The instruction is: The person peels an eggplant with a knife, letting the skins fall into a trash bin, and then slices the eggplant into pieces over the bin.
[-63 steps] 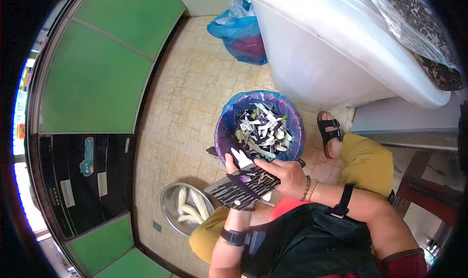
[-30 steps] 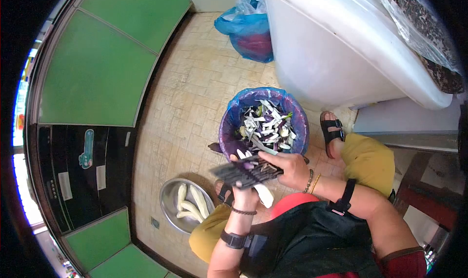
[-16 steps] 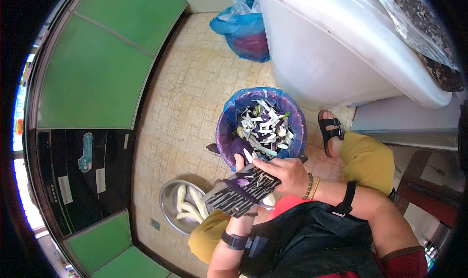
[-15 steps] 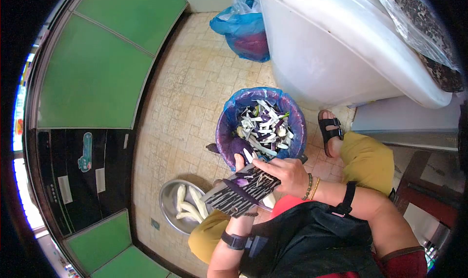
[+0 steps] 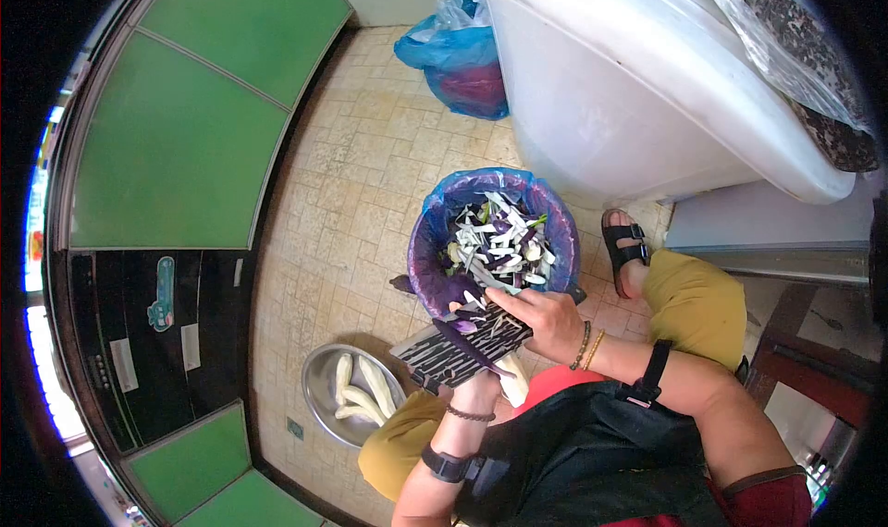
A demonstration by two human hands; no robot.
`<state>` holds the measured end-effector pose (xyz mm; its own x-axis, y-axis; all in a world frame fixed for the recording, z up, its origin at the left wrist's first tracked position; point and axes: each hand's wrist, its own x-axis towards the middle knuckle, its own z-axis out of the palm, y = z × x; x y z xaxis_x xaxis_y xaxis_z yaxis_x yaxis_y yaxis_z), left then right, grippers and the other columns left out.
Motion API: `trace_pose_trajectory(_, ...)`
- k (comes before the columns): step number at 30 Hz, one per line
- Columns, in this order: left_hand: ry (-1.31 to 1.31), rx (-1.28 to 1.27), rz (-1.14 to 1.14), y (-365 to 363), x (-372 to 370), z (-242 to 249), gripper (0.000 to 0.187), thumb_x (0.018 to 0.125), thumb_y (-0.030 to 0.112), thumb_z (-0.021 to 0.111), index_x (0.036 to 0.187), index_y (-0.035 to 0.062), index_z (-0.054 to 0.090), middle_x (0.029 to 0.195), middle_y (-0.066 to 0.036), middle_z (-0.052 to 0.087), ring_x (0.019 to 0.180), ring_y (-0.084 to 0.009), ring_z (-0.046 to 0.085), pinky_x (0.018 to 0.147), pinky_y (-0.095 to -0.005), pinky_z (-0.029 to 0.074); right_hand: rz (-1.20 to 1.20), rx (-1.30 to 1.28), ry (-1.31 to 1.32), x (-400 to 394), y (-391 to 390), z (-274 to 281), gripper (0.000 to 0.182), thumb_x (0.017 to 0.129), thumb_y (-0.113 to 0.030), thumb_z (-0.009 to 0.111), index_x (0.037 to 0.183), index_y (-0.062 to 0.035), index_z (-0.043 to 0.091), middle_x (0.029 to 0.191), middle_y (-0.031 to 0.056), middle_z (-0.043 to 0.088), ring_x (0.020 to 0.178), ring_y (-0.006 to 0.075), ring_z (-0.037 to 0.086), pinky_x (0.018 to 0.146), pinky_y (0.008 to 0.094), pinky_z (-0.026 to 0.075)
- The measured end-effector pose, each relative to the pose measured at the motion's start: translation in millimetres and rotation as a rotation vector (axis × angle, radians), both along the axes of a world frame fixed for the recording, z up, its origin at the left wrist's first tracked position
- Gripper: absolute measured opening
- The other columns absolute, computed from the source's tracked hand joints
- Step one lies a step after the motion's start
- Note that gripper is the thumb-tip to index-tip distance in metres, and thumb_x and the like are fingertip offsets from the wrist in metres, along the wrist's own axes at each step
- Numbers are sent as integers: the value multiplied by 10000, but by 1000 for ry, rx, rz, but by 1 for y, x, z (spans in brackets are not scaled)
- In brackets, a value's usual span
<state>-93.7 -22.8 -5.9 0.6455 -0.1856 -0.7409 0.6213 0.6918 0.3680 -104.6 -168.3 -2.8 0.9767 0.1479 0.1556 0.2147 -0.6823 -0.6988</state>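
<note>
The pale, peeled eggplant [image 5: 514,379] lies slantwise under a broad striped blade [image 5: 449,353], its end near the lap. It appears to be grasped from beneath by the left hand [image 5: 475,388], most of whose fingers are hidden. The blade is gripped at its near end by the right hand [image 5: 553,325], index finger extended, probably for steadiness. Dark peel [image 5: 476,347] is carried on top. The lined bin [image 5: 428,236] is kept just beyond, presumably so scraps drop in; peeled eggplants [image 5: 375,379] are held in a steel bowl [image 5: 315,404].
</note>
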Motion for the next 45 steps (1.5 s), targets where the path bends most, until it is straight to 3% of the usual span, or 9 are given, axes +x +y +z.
trace_pose_trajectory(8,56,237,-189,3,-5,8,370,911,437,420,1004,108,561,875,-50,612,708,-197,569,577,-360,474,12,14,42,1,2,-5,662,649,-145,686,1278,-149,481,751,86,569,660,270,599,585,373,489)
trace_pose_trajectory(14,70,228,-320,-1,2,24,411,927,448,369,904,78,547,751,-56,567,625,-180,552,526,-315,466,-117,94,131,8,0,-12,470,724,-203,621,1185,-131,562,753,144,612,673,316,610,601,397,492)
trace_pose_trajectory(15,75,237,-256,-1,4,22,401,922,451,391,923,83,549,759,-51,571,625,-180,553,525,-314,467,-102,110,143,7,2,-9,521,686,-102,638,1201,-105,555,831,157,632,714,317,622,626,380,486)
trace_pose_trajectory(20,-32,168,-86,13,-1,0,352,896,447,471,1016,126,550,897,-22,601,781,-181,568,672,-345,477,11,184,85,2,4,6,617,631,-32,622,1235,-111,531,876,144,640,752,294,629,660,369,493)
trace_pose_trajectory(26,56,183,-287,6,-6,11,402,923,432,363,992,92,568,800,-58,609,610,-195,564,503,-318,462,-65,162,48,6,1,4,657,616,-10,602,1258,-116,510,769,126,600,684,301,604,613,379,480)
trace_pose_trajectory(28,22,211,-204,8,-3,2,419,918,448,373,991,84,569,819,-72,618,637,-202,586,550,-329,493,-53,128,47,4,2,6,624,640,-105,648,1249,-120,511,818,112,618,675,291,612,586,374,495)
trace_pose_trajectory(30,15,-80,40,16,6,-5,426,888,448,469,976,47,585,845,-107,639,732,-213,628,665,-341,542,49,84,41,-3,8,8,655,629,-113,653,1265,-144,499,731,77,572,626,263,596,551,356,484)
trace_pose_trajectory(34,-22,-344,-42,21,14,3,433,867,456,505,952,44,605,861,-106,655,742,-215,643,699,-340,541,71,109,3,-4,10,10,696,625,-108,650,1295,-166,469,664,57,506,579,240,568,522,351,468)
trace_pose_trajectory(45,-58,-75,-34,19,-16,-12,380,923,409,410,1103,95,525,1060,-61,585,967,-200,553,849,-345,460,21,64,5,-3,7,4,619,683,-139,662,1276,-117,484,724,82,552,628,255,588,566,353,470)
